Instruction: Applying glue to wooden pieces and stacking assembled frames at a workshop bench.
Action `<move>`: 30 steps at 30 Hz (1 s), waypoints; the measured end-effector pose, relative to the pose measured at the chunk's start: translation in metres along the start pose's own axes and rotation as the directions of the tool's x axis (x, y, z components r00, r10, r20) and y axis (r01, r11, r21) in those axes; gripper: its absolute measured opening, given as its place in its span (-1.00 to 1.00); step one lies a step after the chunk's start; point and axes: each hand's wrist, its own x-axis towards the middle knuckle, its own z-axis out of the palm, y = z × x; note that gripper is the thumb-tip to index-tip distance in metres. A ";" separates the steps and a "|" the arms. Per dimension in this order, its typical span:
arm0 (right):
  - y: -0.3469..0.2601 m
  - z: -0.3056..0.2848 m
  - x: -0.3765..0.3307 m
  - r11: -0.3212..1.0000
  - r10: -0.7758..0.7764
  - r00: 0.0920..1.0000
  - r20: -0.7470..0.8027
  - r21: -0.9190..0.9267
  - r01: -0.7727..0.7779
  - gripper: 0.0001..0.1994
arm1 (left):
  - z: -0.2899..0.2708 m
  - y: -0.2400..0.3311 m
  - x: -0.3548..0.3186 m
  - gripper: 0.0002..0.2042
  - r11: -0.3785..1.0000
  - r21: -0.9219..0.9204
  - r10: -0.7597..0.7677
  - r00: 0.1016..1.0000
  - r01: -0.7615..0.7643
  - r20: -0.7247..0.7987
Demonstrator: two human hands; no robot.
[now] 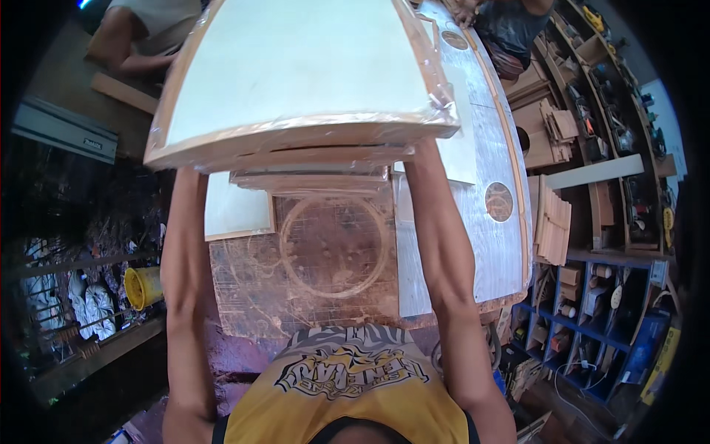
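Over bench [244, 296], film-wrapped panel [296, 66], wood-edged. Forearms [185, 244] run up to it and vanish behind its near side; left hand and right hand both hidden there, so grip cannot be told. Smaller panel [237, 211] on bench, left; grey board [495, 259] with round holes [499, 201], right. Writing: large stylised lettering [351, 372] across shirt [333, 414] front; small dark label [92, 143], pale characters, on long strip [52, 126] at far left.
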 end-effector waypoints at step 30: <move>0.081 -0.024 -0.128 0.702 -0.425 0.904 0.050 -0.612 0.364 -0.22 | -0.031 -0.038 -0.088 -0.54 0.802 0.527 0.251 0.959 -0.281 0.130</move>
